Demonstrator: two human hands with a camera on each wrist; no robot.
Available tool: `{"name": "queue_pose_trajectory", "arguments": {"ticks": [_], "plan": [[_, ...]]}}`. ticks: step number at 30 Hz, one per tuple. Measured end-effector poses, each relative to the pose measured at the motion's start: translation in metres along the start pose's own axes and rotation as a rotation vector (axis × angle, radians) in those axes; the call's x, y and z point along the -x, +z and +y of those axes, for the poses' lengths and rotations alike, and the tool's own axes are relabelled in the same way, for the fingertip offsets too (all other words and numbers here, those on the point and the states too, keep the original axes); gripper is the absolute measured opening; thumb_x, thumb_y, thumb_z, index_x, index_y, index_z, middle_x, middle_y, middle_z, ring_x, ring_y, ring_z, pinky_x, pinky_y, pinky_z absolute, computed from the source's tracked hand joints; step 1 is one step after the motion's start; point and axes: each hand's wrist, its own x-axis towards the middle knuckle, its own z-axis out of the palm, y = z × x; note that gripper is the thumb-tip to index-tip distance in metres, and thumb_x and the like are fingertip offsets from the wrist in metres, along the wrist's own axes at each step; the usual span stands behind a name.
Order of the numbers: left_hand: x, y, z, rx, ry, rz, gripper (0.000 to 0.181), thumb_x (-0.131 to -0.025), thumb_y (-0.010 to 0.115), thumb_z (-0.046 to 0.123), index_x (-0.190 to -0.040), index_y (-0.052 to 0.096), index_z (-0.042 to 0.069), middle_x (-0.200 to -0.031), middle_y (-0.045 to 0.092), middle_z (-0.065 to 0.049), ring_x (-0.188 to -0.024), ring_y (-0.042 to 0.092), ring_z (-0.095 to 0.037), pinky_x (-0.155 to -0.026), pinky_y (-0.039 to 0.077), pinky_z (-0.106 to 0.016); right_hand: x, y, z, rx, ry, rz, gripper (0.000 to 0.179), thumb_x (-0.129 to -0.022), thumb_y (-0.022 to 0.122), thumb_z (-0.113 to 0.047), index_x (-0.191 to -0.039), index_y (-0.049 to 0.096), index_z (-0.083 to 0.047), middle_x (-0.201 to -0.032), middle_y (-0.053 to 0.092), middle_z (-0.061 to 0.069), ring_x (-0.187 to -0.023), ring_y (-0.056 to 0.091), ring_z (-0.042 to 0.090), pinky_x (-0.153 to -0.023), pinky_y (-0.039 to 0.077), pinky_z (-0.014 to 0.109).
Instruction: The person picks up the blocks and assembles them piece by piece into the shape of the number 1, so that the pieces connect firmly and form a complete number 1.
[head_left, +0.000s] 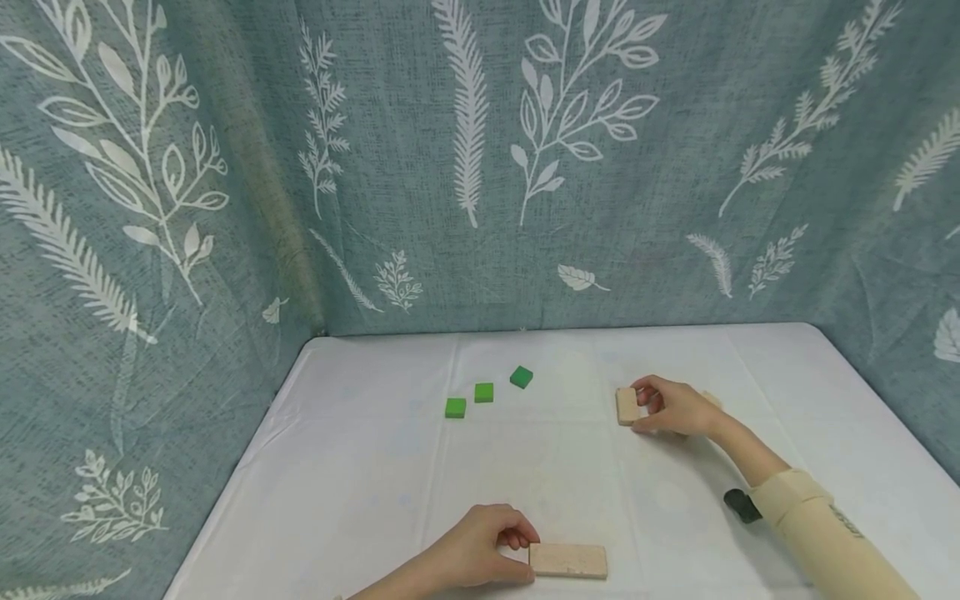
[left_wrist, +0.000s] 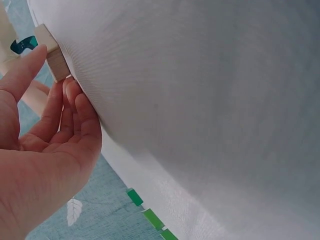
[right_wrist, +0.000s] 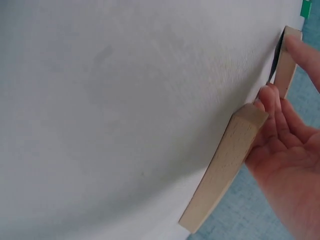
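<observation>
Left hand (head_left: 486,546) pinches one wooden block (head_left: 568,561), right hand (head_left: 678,407) another block (head_left: 627,407) (third block (right_wrist: 222,167) beside, contact unclear).

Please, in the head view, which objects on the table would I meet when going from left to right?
First light green block, second light green block, dark green block, near wooden block in the left hand, far wooden block in the right hand, partly hidden wooden block, black object.
</observation>
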Motion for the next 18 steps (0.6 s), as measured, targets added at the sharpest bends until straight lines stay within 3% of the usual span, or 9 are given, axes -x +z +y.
{"name": "queue_pose_trajectory", "arguments": {"ticks": [18], "plan": [[-0.001, 0.0, 0.001, -0.001, -0.013, 0.002, 0.025, -0.076, 0.083, 0.013, -0.097, 0.071, 0.01, -0.083, 0.058, 0.013, -0.077, 0.052, 0.001, -0.075, 0.047, -0.019, 0.009, 0.014, -0.012, 0.031, 0.044, 0.095, 0.063, -0.079, 0.081, -0.023, -0.124, 0.051, 0.009, -0.096, 0.061, 0.004, -0.078, 0.054, 0.014, -0.066, 0.045, 0.028]]}}
